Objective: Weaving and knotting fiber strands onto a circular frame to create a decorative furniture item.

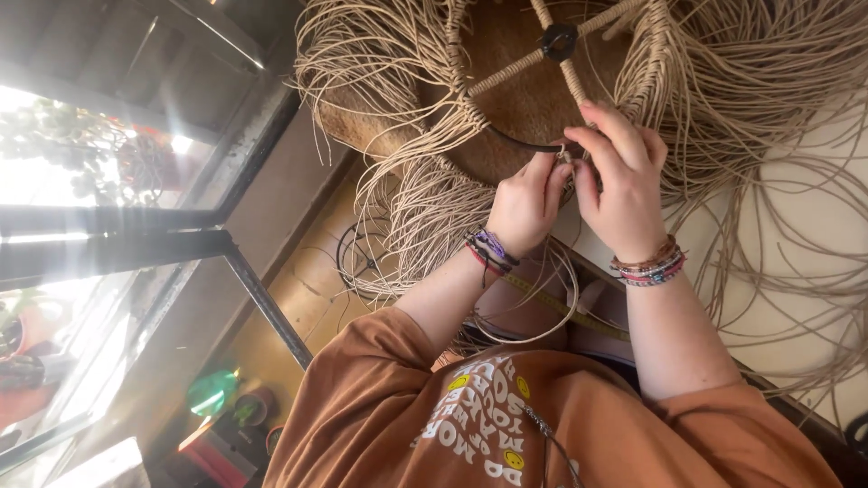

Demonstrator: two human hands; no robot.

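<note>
While both hands meet at the near edge of the round woven frame (533,99), the left hand (526,201) and right hand (622,181) have fingers pinched together on a pale cord (568,155), keeping it taut against the dark rim (520,143); loose strands (425,217) hang left.

Strong daylight glare from window (81,154) at left, blown-out w/ haze; rest evenly lit, sharp, slight wide-angle edge distortion.
</note>
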